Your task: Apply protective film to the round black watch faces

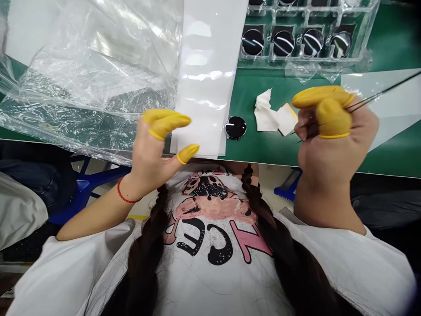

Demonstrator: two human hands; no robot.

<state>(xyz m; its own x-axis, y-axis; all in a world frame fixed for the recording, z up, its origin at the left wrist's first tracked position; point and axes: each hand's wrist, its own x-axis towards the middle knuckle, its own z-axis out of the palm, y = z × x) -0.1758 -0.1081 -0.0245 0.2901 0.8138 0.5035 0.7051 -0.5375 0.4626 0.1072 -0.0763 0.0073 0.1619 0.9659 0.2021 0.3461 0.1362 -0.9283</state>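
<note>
A green ESD mat (263, 151) spans the bench, with the person's printed white T-shirt (210, 245) below its front edge. At the far edge sits a clear plastic tray (307, 59) holding a row of round black discs. At left lies a crumpled clear plastic bag (82, 79), with a white film strip (207, 74) alongside it. A white wipe (265, 114) touches a yellow-edged pad (287, 119).

One round black watch-type disc (236, 127) lies on the mat, just beside the strip and between the hands. The right hand (329, 136), in yellow finger cots (332, 116), is clenched on long tweezers (384, 90). Their long axis runs diagonally, with the tips aimed toward the disc but well apart from it. The left hand (154, 149) is open and empty, its thumb nearer the disc.
</note>
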